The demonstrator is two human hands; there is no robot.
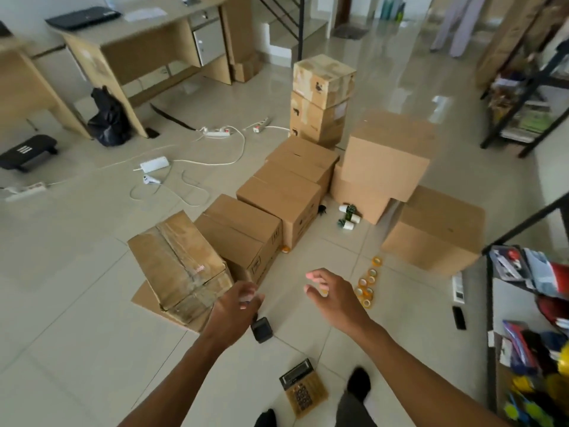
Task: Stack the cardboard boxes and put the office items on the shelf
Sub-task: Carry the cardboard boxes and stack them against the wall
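Observation:
Several cardboard boxes stand on the tiled floor. A worn taped box (180, 263) lies tilted on a flat box at the left. A row of plain boxes (246, 235) runs back to a three-high stack (320, 100). More boxes (385, 155) stand at the right. My left hand (234, 309) hovers by the worn box, fingers curled, holding nothing I can see. My right hand (332, 295) is spread open above the floor. Tape rolls (368, 283), a calculator (303, 386) and a small black device (261, 329) lie near my hands.
A black metal shelf (529, 318) with colourful office items stands at the right, another shelf (523, 97) further back. Remotes (458, 303) lie by the shelf. Desks (129, 41), power strips with white cables (215, 134) and a black bag (107, 118) fill the left.

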